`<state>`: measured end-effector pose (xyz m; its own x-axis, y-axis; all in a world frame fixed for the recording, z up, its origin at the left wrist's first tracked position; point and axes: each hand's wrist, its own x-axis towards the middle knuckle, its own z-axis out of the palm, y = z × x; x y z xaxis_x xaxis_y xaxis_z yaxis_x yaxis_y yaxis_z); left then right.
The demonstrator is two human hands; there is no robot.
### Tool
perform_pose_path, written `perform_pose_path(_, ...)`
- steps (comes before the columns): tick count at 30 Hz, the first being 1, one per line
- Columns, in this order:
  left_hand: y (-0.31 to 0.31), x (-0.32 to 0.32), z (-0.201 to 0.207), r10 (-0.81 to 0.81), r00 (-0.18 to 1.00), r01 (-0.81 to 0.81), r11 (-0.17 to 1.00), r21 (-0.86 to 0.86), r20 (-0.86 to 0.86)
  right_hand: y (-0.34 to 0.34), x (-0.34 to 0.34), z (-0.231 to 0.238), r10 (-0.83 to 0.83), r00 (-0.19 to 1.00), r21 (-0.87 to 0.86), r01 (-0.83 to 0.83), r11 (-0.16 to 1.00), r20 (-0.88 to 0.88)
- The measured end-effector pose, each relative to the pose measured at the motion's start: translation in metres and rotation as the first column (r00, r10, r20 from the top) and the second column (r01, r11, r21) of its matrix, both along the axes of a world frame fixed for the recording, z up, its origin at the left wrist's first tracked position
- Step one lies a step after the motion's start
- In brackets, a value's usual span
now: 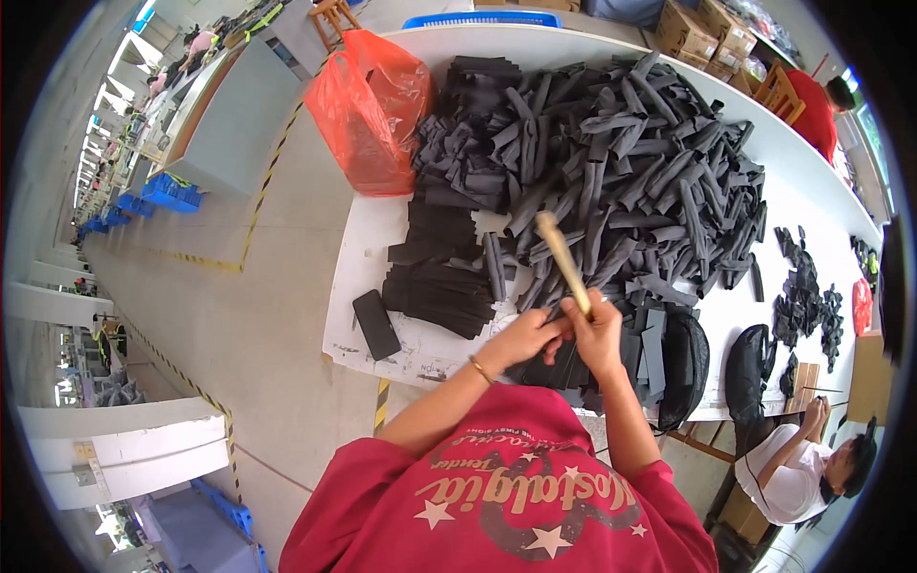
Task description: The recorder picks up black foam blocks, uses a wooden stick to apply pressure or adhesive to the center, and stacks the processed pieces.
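My right hand [598,332] is closed around the lower end of a pale, wooden-looking stick [564,256], which points up and away over the pile. Close beside it, my left hand [527,338] is closed at the fingertips, next to dark fabric; a piece seems pinched there, though the fingers partly hide it. In front of both hands lies a large heap of dark grey rolled fabric tubes [659,181]. Flat black fabric strips [437,294] lie stacked to the left, and more flat dark pieces [652,349] lie to the right of my right hand.
A black phone [376,325] lies near the left table edge. A red plastic bag [368,115] stands at the far left corner of the white table [349,248]. Black mesh pieces [684,368] lie right. Another person [788,468] sits at the right; cardboard boxes [686,31] stand behind.
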<state>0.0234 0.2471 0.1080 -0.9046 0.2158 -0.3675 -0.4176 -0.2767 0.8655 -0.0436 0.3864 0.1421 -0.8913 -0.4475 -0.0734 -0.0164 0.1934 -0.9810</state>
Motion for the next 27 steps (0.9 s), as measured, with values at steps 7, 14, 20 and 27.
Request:
perform_pose_path(7,0.037,-0.012,0.033,0.185,0.976,-0.163,0.97,0.182,-0.114,0.009,-0.055,0.021,-0.464,0.868,-0.154,0.442,0.884,-0.176)
perform_pose_path(14,0.022,-0.012,0.013,-0.061,0.989,0.056,0.998,-0.042,-0.132,0.024,-0.177,0.06,-0.845,0.485,-0.202,0.825,0.527,-0.226)
perform_pose_path(20,-0.078,0.004,-0.047,0.501,0.821,-0.569,0.676,-0.469,-0.274,0.018,-0.239,0.046,-0.343,0.464,0.209,0.792,0.574,-0.817)
perform_pose_path(27,-0.187,-0.003,-0.094,0.64,0.72,-0.535,0.265,-0.803,-0.268,-0.132,-0.067,-0.103,0.342,0.849,0.423,-0.159,0.892,-0.403)
